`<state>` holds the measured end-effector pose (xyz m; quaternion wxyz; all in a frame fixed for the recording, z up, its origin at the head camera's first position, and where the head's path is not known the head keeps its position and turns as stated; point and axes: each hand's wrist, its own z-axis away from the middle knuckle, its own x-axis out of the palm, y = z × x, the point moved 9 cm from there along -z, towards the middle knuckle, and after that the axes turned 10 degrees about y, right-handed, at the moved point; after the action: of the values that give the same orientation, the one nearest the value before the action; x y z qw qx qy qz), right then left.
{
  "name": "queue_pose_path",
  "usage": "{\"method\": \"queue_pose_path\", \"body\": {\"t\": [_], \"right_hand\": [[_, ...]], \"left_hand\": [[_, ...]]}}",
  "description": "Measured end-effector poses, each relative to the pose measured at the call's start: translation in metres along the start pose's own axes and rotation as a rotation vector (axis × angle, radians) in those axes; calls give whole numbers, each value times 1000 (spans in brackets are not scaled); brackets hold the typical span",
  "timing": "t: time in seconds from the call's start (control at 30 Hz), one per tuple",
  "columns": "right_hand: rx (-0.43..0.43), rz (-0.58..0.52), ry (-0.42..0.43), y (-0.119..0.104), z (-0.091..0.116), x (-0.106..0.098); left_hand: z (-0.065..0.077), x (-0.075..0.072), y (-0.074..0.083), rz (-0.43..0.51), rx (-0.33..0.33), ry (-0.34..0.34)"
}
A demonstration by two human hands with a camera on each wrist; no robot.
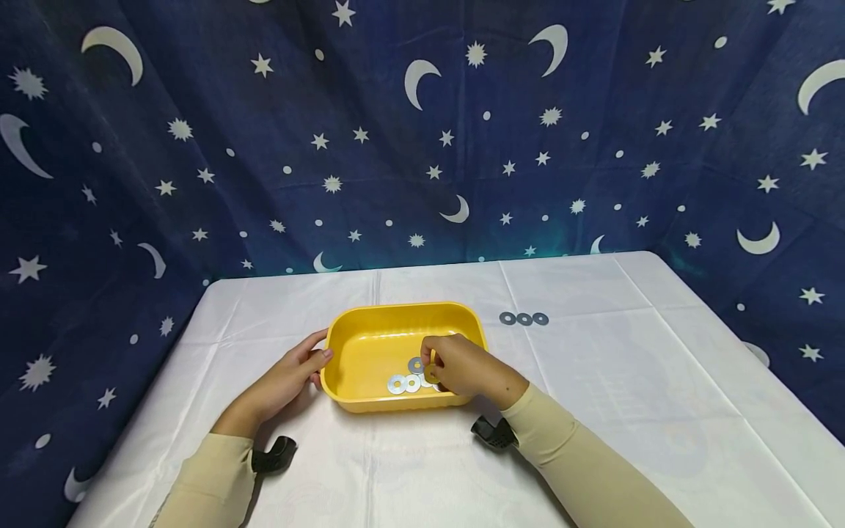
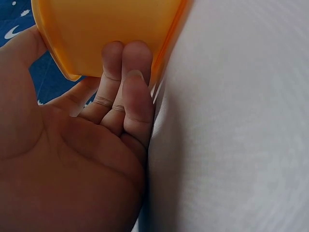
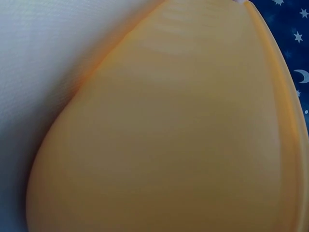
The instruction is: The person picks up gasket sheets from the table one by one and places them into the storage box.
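Note:
A yellow rectangular tray (image 1: 370, 352) with rounded corners stands on the white cloth, several flat metal washers (image 1: 397, 384) lying in its front right part. My left hand (image 1: 284, 381) grips the tray's left end, thumb at the rim; in the left wrist view its fingertips (image 2: 137, 55) press against the outer wall. Reaching over the right end, my right hand (image 1: 462, 364) has curled fingers low inside the tray and pinches a tilted washer (image 1: 432, 374) that reflects yellow. The right wrist view is filled by the tray's outer wall (image 3: 169, 121), which hides the fingers there.
Three grey washers (image 1: 524, 319) lie in a row on the cloth, right of the tray's far corner. A white tablecloth (image 1: 634, 381) covers the table. Dark blue curtain (image 1: 370, 88) with moons and stars hangs behind and at both sides. Each wrist carries a black camera mount (image 1: 494, 433).

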<state>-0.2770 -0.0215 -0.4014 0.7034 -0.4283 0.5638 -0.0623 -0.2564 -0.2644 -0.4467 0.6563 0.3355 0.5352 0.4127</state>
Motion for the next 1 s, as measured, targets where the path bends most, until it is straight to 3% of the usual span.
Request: {"method": "queue_pose_path", "body": {"t": [0.5,0.8,1.0], "right_hand": [[23,-22,9,1,0,-1],[13,164,135,4,-9,-11],[32,170,130,6,-10,-12]], "left_hand": [[1,0,2,10,20,-8],[1,0,2,5,24,-12],[1,0,4,-15,34,-4]]}}
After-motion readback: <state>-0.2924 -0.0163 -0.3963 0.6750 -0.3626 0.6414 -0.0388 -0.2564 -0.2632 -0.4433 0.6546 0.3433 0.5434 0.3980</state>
